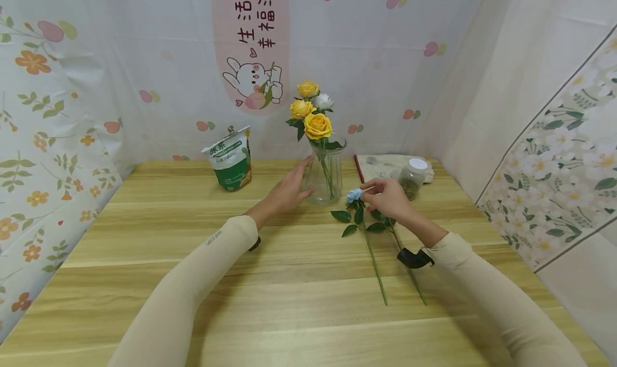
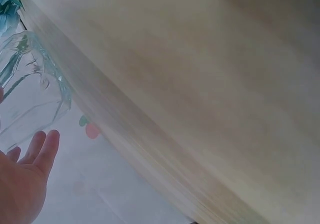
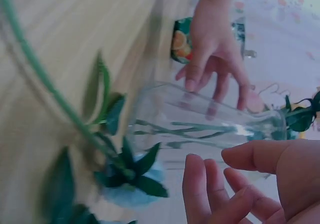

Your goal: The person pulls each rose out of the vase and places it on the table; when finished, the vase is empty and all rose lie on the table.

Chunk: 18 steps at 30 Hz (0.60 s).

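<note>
A clear glass vase [image 1: 337,175] holds several yellow roses [image 1: 317,126] and a white flower [image 1: 323,102]. My left hand [image 1: 288,190] is at the vase's left side, thumb and fingers spread along the glass. To the right, two stemmed artificial flowers lie on the table. The nearer-to-vase one is a blue rose [image 1: 354,195] with dark green leaves. Beside its bloom, my right hand [image 1: 387,198] has loosely bent fingers. In the right wrist view these fingers [image 3: 196,184] hold nothing. The other flower's head is hidden under that hand in the head view.
A green and white pouch [image 1: 233,166] with a clip on top stands at the back left. At the back right, a white-lidded jar [image 1: 413,177] stands by a pale cloth item with a red edge [image 1: 381,166]. A printed curtain [image 1: 168,77] hangs behind the wooden table [image 1: 270,302].
</note>
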Each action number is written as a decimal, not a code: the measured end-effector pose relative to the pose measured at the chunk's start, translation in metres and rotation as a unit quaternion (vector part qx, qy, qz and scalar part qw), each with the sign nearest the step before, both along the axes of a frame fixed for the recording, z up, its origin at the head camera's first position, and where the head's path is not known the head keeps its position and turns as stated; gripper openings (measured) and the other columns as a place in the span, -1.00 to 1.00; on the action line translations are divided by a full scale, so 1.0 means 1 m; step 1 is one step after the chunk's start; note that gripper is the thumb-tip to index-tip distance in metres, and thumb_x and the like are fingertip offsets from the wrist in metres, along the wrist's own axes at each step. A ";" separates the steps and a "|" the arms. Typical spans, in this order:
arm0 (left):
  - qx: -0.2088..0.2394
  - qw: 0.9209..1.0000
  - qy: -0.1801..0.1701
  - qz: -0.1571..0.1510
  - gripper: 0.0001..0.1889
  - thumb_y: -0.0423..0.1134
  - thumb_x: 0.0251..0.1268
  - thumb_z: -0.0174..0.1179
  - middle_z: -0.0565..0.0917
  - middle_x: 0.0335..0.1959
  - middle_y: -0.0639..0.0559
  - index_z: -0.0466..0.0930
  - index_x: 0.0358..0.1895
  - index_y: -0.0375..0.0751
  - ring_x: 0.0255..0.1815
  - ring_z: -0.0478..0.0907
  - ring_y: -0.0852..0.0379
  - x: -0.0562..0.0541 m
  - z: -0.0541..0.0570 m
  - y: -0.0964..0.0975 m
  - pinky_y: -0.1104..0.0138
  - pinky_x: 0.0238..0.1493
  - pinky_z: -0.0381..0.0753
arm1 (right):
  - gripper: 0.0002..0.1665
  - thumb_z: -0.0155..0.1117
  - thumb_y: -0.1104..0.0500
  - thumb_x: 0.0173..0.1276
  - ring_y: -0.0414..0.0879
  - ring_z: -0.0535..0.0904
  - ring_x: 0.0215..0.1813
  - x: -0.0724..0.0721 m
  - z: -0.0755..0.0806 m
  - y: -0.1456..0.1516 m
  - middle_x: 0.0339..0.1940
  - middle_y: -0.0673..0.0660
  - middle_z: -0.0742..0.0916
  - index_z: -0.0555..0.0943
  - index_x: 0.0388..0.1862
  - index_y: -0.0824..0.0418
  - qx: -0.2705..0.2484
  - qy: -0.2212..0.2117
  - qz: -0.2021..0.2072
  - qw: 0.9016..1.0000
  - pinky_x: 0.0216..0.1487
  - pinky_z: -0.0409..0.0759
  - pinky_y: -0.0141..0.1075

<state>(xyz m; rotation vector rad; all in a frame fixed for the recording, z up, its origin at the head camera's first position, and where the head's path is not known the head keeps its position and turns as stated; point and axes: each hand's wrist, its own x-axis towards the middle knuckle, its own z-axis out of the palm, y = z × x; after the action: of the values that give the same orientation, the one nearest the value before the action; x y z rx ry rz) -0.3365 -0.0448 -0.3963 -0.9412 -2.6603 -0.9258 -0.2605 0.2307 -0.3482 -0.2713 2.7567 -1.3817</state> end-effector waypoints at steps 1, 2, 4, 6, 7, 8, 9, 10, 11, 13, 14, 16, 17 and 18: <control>0.001 1.000 -0.002 0.000 -0.10 -0.19 0.39 0.27 0.06 0.59 -0.09 -0.16 0.60 -0.15 0.28 0.47 -0.07 0.000 0.000 0.001 0.10 0.16 0.56 | -0.67 0.25 0.27 0.41 0.31 0.71 -0.28 -0.001 0.003 -0.002 -0.13 0.39 0.73 0.61 0.10 0.40 0.000 0.005 0.003 1.000 -0.19 0.68 0.07; 0.003 1.000 -0.003 0.000 -0.10 -0.19 0.39 0.27 0.06 0.59 -0.09 -0.17 0.60 -0.15 0.28 0.47 -0.07 0.000 0.000 0.001 0.10 0.16 0.56 | -0.69 0.25 0.27 0.42 0.32 0.71 -0.28 -0.001 0.006 -0.006 -0.13 0.37 0.73 0.62 0.08 0.39 0.002 0.011 0.008 1.000 -0.21 0.69 0.07; 0.003 1.000 -0.003 0.001 -0.09 -0.18 0.39 0.26 0.05 0.59 -0.07 -0.18 0.60 -0.14 0.29 0.47 -0.07 0.001 -0.001 0.001 0.09 0.15 0.56 | -0.71 0.25 0.26 0.41 0.32 0.71 -0.29 -0.003 0.012 -0.013 -0.13 0.33 0.74 0.64 0.05 0.35 0.008 0.024 0.016 1.000 -0.24 0.69 0.05; 0.005 1.000 -0.003 0.003 -0.09 -0.18 0.39 0.27 0.05 0.60 -0.07 -0.18 0.60 -0.13 0.29 0.47 -0.07 0.001 -0.002 -0.001 0.09 0.15 0.56 | -0.73 0.25 0.25 0.41 0.29 0.71 -0.30 -0.006 0.017 -0.023 -0.12 0.31 0.74 0.66 0.03 0.33 0.013 0.039 0.026 0.999 -0.28 0.69 0.01; 0.004 1.000 -0.002 0.003 -0.09 -0.18 0.39 0.26 0.05 0.60 -0.06 -0.18 0.60 -0.13 0.29 0.47 -0.06 0.001 -0.002 -0.002 0.09 0.16 0.56 | -0.73 0.25 0.25 0.41 0.25 0.72 -0.33 -0.007 0.020 -0.027 -0.12 0.30 0.74 0.66 0.03 0.33 0.019 0.049 0.030 0.998 -0.34 0.68 -0.04; 0.004 1.000 -0.002 0.003 -0.09 -0.18 0.39 0.26 0.05 0.60 -0.07 -0.18 0.60 -0.13 0.29 0.47 -0.06 0.001 -0.002 -0.002 0.09 0.16 0.56 | -0.74 0.26 0.24 0.41 0.21 0.72 -0.35 -0.008 0.022 -0.031 -0.12 0.28 0.74 0.67 0.02 0.32 0.025 0.059 0.031 0.997 -0.39 0.67 -0.09; 0.005 1.000 0.000 0.002 -0.09 -0.18 0.39 0.26 0.05 0.60 -0.07 -0.18 0.60 -0.14 0.29 0.47 -0.07 0.001 -0.002 -0.002 0.09 0.17 0.55 | -0.74 0.26 0.24 0.41 0.16 0.73 -0.38 -0.009 0.025 -0.035 -0.11 0.27 0.74 0.68 0.01 0.32 0.030 0.070 0.033 0.997 -0.44 0.65 -0.13; 0.007 1.000 0.000 0.000 -0.09 -0.19 0.39 0.26 0.04 0.60 -0.07 -0.18 0.60 -0.14 0.29 0.47 -0.07 0.001 -0.003 -0.002 0.09 0.18 0.54 | -0.75 0.27 0.24 0.41 0.11 0.72 -0.41 -0.010 0.027 -0.039 -0.11 0.27 0.74 0.68 0.00 0.32 0.033 0.084 0.035 0.995 -0.49 0.63 -0.17; 0.008 1.000 0.001 -0.001 -0.09 -0.19 0.39 0.26 0.04 0.60 -0.07 -0.17 0.60 -0.14 0.28 0.47 -0.07 0.000 -0.003 -0.003 0.09 0.18 0.54 | -0.75 0.27 0.24 0.41 0.07 0.72 -0.43 -0.011 0.030 -0.043 -0.11 0.26 0.74 0.69 -0.01 0.32 0.036 0.096 0.038 0.994 -0.53 0.60 -0.22; 0.009 1.000 0.003 -0.003 -0.10 -0.19 0.39 0.26 0.04 0.60 -0.08 -0.16 0.60 -0.14 0.28 0.47 -0.07 0.000 -0.003 -0.002 0.09 0.19 0.53 | -0.75 0.28 0.22 0.42 0.01 0.71 -0.45 -0.012 0.034 -0.050 -0.12 0.26 0.75 0.69 -0.03 0.33 0.034 0.120 0.042 0.991 -0.58 0.55 -0.27; 0.010 1.000 0.004 -0.005 -0.10 -0.19 0.39 0.26 0.04 0.60 -0.08 -0.16 0.60 -0.14 0.27 0.47 -0.07 0.000 -0.003 -0.002 0.09 0.20 0.53 | -0.76 0.28 0.22 0.42 0.00 0.70 -0.46 -0.013 0.037 -0.053 -0.12 0.25 0.74 0.70 -0.05 0.33 0.030 0.133 0.043 0.990 -0.57 0.57 -0.27; 0.008 1.000 0.005 -0.006 -0.11 -0.19 0.39 0.26 0.05 0.59 -0.09 -0.15 0.60 -0.15 0.27 0.47 -0.07 -0.001 -0.003 -0.002 0.10 0.22 0.51 | -0.76 0.30 0.20 0.42 -0.02 0.69 -0.48 -0.015 0.041 -0.059 -0.12 0.25 0.75 0.70 -0.06 0.34 0.025 0.165 0.046 0.985 -0.56 0.57 -0.28; 0.007 1.000 0.006 -0.007 -0.11 -0.19 0.39 0.26 0.05 0.59 -0.09 -0.15 0.60 -0.15 0.27 0.47 -0.07 -0.001 -0.003 -0.002 0.10 0.23 0.50 | -0.76 0.30 0.19 0.42 -0.04 0.67 -0.50 -0.016 0.042 -0.062 -0.13 0.24 0.75 0.71 -0.07 0.34 0.025 0.183 0.046 0.982 -0.53 0.58 -0.28; 0.006 1.000 0.007 -0.008 -0.11 -0.19 0.39 0.26 0.05 0.59 -0.10 -0.15 0.60 -0.15 0.27 0.47 -0.07 -0.001 -0.003 -0.002 0.10 0.24 0.50 | -0.77 0.31 0.18 0.41 -0.06 0.64 -0.54 -0.017 0.044 -0.065 -0.14 0.22 0.76 0.71 -0.09 0.32 0.027 0.201 0.045 0.978 -0.54 0.57 -0.29</control>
<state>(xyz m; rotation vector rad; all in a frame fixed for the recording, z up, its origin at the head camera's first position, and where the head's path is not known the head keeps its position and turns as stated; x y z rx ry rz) -0.3380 -0.0469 -0.3990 -0.9627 -2.6374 -0.9344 -0.2775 0.1655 -0.3044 -0.7406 3.0398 -1.3565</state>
